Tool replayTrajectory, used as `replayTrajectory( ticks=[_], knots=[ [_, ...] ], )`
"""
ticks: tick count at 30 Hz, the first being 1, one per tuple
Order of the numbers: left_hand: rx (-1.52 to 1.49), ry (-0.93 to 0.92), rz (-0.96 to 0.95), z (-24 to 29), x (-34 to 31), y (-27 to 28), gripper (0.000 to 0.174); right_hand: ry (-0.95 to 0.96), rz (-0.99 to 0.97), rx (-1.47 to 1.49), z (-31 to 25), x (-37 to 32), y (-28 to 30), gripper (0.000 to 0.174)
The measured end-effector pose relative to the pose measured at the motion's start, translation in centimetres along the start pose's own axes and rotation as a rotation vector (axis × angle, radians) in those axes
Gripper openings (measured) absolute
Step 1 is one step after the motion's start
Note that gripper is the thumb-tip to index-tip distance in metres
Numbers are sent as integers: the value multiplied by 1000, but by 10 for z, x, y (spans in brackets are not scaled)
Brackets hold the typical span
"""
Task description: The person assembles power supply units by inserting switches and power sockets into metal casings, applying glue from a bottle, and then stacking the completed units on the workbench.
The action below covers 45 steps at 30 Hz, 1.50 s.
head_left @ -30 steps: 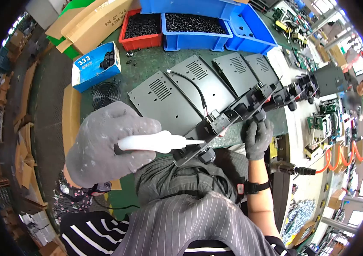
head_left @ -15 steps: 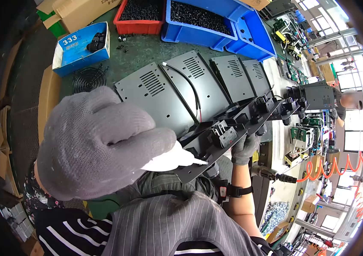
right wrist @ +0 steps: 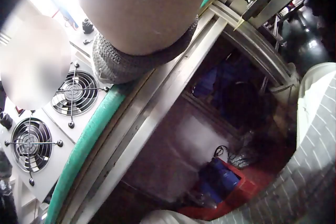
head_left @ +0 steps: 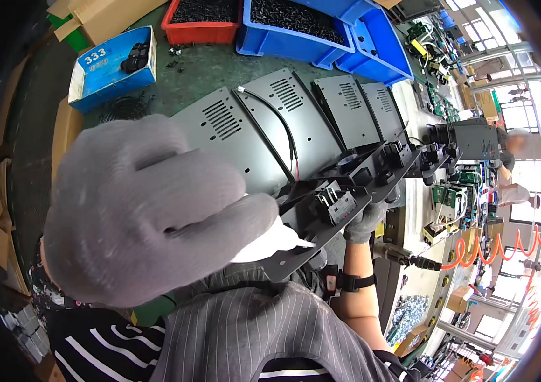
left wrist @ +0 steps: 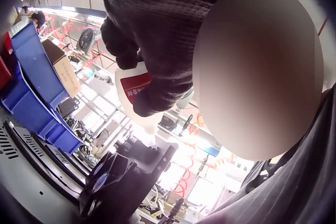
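Observation:
In the head view my gloved left hand (head_left: 156, 216) grips a white squeeze bottle (head_left: 264, 245), its thin nozzle pointing right over the near end of a black panel (head_left: 292, 260). The left wrist view shows the bottle's red label (left wrist: 135, 85) between the fingers. A black socket (head_left: 337, 207) stands on that panel, which joins a grey vented metal plate (head_left: 219, 140). My gloved right hand (head_left: 366, 224) is at the panel's lower edge, its fingers largely hidden behind it. In the right wrist view only its glove cuff (right wrist: 118, 64) shows.
More grey plates (head_left: 346, 108) lie alongside. Behind them stand a red bin (head_left: 200, 33) and a blue bin (head_left: 292, 48) of small black parts. A blue box (head_left: 108, 70) is at the left. A driver tool (head_left: 404, 256) on an orange coiled hose (head_left: 474, 251) lies at the right.
The view has shifted. The left hand has come closer to the camera with the bottle, and the nozzle stays over the panel's near end. The right hand now shows less, more covered by the panel.

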State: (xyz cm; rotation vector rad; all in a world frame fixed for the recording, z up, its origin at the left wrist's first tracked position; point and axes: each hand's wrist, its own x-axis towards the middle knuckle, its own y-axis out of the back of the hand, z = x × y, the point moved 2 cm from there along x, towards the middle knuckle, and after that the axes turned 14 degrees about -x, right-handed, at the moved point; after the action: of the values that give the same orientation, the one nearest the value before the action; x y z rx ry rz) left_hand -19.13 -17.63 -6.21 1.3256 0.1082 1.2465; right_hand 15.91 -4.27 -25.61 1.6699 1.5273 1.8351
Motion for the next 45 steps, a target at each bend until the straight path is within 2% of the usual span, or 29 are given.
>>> replayTrajectory(
  ticks=[8, 10, 14, 15, 16, 17, 18, 21, 23, 30, 31, 35, 38, 41, 45],
  knots=[
    [-14, -70, 60, -11, 3, -8, 32, -94, 9, 52, -6, 0, 0, 35],
    [-45, -142, 133, -15, 4, -13, 30, -95, 7, 48, -5, 0, 1, 34],
    [-57, -156, 16, -21, 7, -4, 33, -92, -67, -6, -4, -1, 2, 31],
    [-146, -98, 5, -23, 8, -2, 36, -103, -54, -33, -5, -2, 2, 34],
    [-236, -46, -8, -26, 10, 1, 38, -3, 84, -47, -21, 13, 9, 36],
    [-260, -40, -90, -30, 11, 6, 40, -49, 79, -43, -21, 12, 7, 37],
    [-269, -69, -88, -33, 14, 3, 40, -90, 74, -38, -19, 10, 6, 38],
    [-394, 96, 19, -45, 27, -13, 35, -27, 87, -73, -24, 17, 10, 30],
    [-385, 60, -10, -54, 46, -22, 38, -3, 100, -65, -26, 19, 12, 21],
    [-356, -28, -3, -51, 97, -62, 31, -12, 105, -78, -32, 23, 16, 17],
    [-310, 5, -57, -50, 101, -63, 32, -11, 102, -77, -33, 25, 17, 17],
    [-272, -40, -39, -48, 103, -58, 33, -44, 63, -81, -33, 25, 18, 15],
    [-226, -42, -81, -46, 101, -52, 35, 4, 60, -91, -31, 26, 18, 13],
    [-183, 5, -167, -47, 99, -53, 36, -11, 16, -69, -30, 24, 19, 11],
    [-181, -52, -107, -50, 108, -58, 37, 9, 14, -112, -29, 23, 18, 11]
  ],
)
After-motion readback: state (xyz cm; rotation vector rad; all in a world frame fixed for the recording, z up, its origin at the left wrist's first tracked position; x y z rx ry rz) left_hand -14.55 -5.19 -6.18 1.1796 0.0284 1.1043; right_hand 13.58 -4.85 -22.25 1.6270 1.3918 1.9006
